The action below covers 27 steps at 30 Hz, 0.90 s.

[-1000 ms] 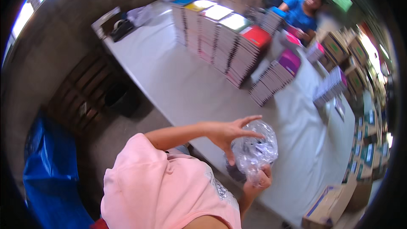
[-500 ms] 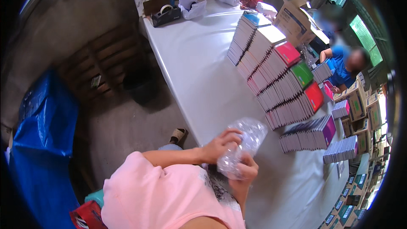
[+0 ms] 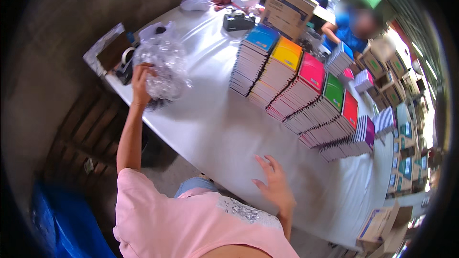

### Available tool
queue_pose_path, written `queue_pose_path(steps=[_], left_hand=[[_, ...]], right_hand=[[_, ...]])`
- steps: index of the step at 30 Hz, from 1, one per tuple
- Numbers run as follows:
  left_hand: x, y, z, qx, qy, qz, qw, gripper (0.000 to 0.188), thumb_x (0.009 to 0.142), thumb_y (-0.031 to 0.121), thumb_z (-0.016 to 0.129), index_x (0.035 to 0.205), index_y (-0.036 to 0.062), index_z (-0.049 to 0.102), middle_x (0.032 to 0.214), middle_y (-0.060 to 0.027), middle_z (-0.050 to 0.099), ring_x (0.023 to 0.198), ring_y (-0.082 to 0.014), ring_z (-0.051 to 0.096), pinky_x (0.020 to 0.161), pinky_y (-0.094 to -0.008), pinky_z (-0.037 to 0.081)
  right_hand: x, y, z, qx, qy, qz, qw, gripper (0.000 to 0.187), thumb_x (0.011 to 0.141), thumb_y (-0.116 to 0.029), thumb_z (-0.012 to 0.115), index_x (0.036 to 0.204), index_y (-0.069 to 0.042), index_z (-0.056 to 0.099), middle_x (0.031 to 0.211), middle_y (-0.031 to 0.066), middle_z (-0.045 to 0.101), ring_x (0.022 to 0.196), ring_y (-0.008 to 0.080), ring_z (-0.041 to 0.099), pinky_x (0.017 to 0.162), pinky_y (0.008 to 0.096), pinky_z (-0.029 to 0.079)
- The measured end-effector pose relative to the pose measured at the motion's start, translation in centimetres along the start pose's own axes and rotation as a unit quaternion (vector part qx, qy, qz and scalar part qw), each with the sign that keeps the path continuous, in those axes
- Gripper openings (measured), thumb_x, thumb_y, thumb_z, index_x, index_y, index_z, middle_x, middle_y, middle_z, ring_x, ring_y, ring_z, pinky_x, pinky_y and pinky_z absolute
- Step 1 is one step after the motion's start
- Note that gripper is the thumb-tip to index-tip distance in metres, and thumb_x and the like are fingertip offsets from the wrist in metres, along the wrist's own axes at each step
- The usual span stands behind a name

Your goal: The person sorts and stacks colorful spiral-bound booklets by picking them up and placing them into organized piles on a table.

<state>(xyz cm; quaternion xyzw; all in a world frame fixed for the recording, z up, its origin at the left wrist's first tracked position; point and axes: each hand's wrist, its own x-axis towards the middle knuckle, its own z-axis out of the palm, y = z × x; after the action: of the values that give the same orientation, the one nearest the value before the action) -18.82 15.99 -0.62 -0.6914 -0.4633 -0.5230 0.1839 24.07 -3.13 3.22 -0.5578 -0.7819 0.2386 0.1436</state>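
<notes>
At the far left of the table, my left hand [image 3: 142,80] grips a crumpled clear plastic bag [image 3: 167,62], its fingers curled into the film. My right hand [image 3: 278,187] hovers over the near table edge, fingers apart, holding nothing. Beyond it stands a row of tall stacks of spiral notebooks, with blue [image 3: 262,37], yellow [image 3: 287,52], pink [image 3: 311,71], green [image 3: 333,91] and red [image 3: 350,109] covers. A lower stack of purple notebooks [image 3: 366,134] sits at the row's right end.
The white-covered table [image 3: 210,119] carries tape dispensers [image 3: 238,20] and an opened cardboard box [image 3: 287,12] at the back. Across the table, a person in blue [image 3: 346,31] is near smaller notebook stacks [image 3: 363,81]. Blue tarp [image 3: 71,224] lies lower left; cartons [image 3: 387,224] stand right.
My left hand has carried the clear plastic bag from in front of me to the table's far left. The right hand has let go of it and opened. The view has swung round.
</notes>
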Motion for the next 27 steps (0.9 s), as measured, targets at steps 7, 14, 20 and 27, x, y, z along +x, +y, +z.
queue_pose_path(steps=[7,14,20,27], left_hand=[[0.5,-7.5,1.4,0.151,-0.172,-0.066,0.971,0.045,0.063,0.003,0.067,0.106,0.0067,0.055,0.12,-0.0129,0.048,0.114,-0.0349,0.043,0.095,-0.0414,0.035],[5.0,7.0,-3.0,0.293,-0.12,-0.122,0.941,0.117,0.047,0.033,0.087,0.142,0.0201,0.02,0.148,-0.0083,0.014,0.136,-0.0374,0.006,0.1,-0.066,0.013],[4.1,14.9,-1.9,0.082,-0.096,-0.091,0.988,0.083,0.062,0.026,0.081,0.132,0.013,0.038,0.139,-0.0147,0.028,0.132,-0.0362,0.02,0.105,-0.0491,0.021],[1.9,21.8,3.1,-0.223,-0.199,-0.146,0.943,0.055,0.063,0.011,0.079,0.113,0.0092,0.057,0.121,-0.0135,0.049,0.11,-0.0305,0.05,0.09,-0.0385,0.043]], right_hand=[[-1.1,2.4,-1.2,-0.02,-0.002,0.088,0.996,0.055,0.075,-0.019,0.066,0.126,-0.017,0.046,0.116,0.013,0.051,0.102,0.0308,0.052,0.085,0.0427,0.042],[1.2,4.8,-3.6,0.009,0.019,0.069,0.997,0.051,0.074,-0.013,0.065,0.122,-0.013,0.05,0.115,0.0142,0.052,0.104,0.0328,0.051,0.088,0.0392,0.043],[6.3,4.9,-7.2,-0.062,0.094,-0.031,0.993,0.05,0.072,-0.01,0.067,0.12,-0.017,0.053,0.122,0.0116,0.049,0.111,0.0305,0.049,0.09,0.0425,0.041],[19.2,0.2,-12.1,-0.146,0.299,-0.151,0.931,0.056,0.074,-0.018,0.069,0.126,-0.02,0.048,0.128,0.0125,0.044,0.117,0.0292,0.044,0.09,0.0444,0.033]])
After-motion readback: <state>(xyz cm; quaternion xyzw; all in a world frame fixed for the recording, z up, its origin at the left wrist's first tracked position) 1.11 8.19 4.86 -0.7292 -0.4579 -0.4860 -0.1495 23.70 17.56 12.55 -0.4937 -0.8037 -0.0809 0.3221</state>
